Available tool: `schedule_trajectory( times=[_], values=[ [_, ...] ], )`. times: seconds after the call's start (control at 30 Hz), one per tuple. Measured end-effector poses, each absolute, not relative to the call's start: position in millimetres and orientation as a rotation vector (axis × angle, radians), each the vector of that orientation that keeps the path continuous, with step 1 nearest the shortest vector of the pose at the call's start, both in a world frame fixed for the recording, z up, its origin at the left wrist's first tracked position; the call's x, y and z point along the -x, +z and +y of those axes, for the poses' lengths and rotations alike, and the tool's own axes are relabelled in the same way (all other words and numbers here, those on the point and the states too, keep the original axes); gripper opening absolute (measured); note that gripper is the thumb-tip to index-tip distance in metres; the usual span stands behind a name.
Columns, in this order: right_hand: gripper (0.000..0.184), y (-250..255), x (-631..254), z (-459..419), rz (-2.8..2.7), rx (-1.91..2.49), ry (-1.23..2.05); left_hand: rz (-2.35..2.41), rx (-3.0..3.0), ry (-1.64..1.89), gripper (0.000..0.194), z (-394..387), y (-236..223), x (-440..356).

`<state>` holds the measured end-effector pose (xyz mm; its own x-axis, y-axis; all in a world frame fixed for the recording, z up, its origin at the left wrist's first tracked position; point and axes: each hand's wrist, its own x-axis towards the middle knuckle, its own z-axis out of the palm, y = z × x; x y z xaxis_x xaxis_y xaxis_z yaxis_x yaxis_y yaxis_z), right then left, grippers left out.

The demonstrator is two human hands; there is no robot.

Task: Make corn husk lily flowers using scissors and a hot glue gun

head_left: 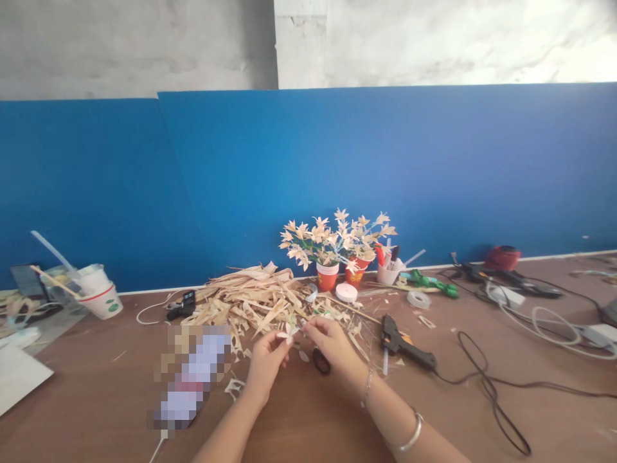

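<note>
My left hand (268, 361) pinches a small pale flower (288, 332) between thumb and fingertips, its petals spread. Close beside it, the fingertips of my right hand (332, 347) are pressed together at the flower's right side; what they grip is too small to make out. Under my right hand shows a black ring-shaped handle (321, 361), likely of scissors, partly covered. A heap of dry corn husks (260, 296) lies just beyond both hands. Behind it stand red paper cups (328, 280) holding bunches of finished husk flowers (318, 238).
A black glue gun (407, 344) with a looping cord lies to the right. Near it are a tape roll (418, 299), a white round container (346, 292) and white cables (544, 328). At left are a blurred-out device (193, 379) and a paper cup (103, 302). A blue panel (385, 154) closes the back.
</note>
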<state>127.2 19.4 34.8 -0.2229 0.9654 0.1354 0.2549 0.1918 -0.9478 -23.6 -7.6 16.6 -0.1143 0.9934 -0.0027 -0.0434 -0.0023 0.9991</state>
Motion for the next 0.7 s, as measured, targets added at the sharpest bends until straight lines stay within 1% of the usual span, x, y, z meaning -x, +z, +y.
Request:
schedule_trajectory(
  times=[0.07, 0.17, 0.23, 0.3, 0.47, 0.57, 0.63, 0.7],
  values=[
    [0.014, 33.5, -130.5, 18.8, -1.855, 1.291, 0.824, 1.273, -1.100, 1.321, 0.026, -7.6, 16.8, 24.0],
    [0.006, 29.4, -131.6, 14.1, -2.147, 1.400, 0.481, 1.268, -1.090, 1.336, 0.028, -7.6, 16.9, 24.0],
    [0.004, 26.2, -129.9, 10.8, -2.240, 1.428, 0.354, 1.264, -1.096, 1.347, 0.028, -7.6, 17.1, 23.8],
    [0.004, 23.4, -128.1, 8.9, -2.273, 1.449, 0.316, 1.254, -1.103, 1.354, 0.026, -7.8, 17.3, 23.6],
    [0.008, 22.5, -127.3, 10.5, -2.246, 1.435, 0.403, 1.225, -1.124, 1.351, 0.026, -8.3, 18.0, 23.1],
    [0.010, 26.4, -126.0, 12.3, -2.089, 1.329, 0.506, 1.253, -1.135, 1.347, 0.025, -8.4, 18.1, 23.2],
    [0.008, 31.0, -123.6, 12.6, -1.906, 1.264, 0.703, 1.288, -1.153, 1.350, 0.024, -8.3, 17.4, 23.4],
    [0.010, 37.2, -120.9, 11.8, -1.712, 1.225, 1.002, 1.305, -1.198, 1.361, 0.020, -8.3, 16.1, 23.9]
  ],
)
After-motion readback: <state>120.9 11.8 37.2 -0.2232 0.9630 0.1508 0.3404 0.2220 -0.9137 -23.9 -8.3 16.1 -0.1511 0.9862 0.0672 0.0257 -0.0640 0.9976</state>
